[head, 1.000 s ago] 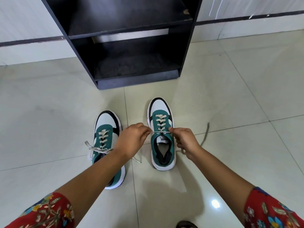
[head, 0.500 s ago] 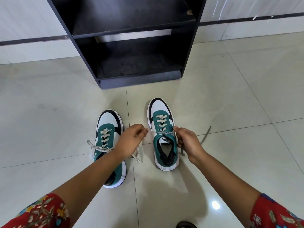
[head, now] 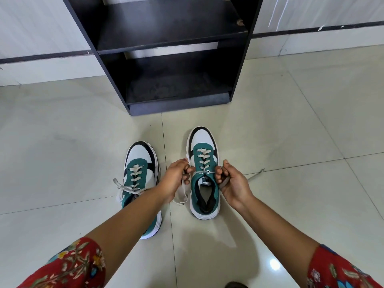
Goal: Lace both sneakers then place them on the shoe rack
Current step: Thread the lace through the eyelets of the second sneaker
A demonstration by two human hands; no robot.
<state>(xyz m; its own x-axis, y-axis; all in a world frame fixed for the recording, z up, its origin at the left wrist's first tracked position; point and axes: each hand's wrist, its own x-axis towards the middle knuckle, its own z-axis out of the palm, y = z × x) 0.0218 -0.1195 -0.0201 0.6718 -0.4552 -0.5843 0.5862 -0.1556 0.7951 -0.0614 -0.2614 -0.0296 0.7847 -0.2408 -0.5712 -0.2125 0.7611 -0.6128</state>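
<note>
Two hands pull a lace taut across a sneaker on a tiled floor.

The left hand (head: pixel 175 179) and right hand (head: pixel 233 183) each pinch an end of the lace (head: pixel 204 172) on the right sneaker (head: pixel 204 177). The left sneaker (head: pixel 139 175) lies beside it, laces loose. A black shoe rack (head: pixel 172 59) stands beyond.

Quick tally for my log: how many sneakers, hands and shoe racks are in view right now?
Sneakers: 2, the left sneaker and the right sneaker, both on the floor.
Hands: 2, the left hand and the right hand, each gripping a lace end.
Shoe racks: 1, the black shoe rack.
Total: 5
</note>
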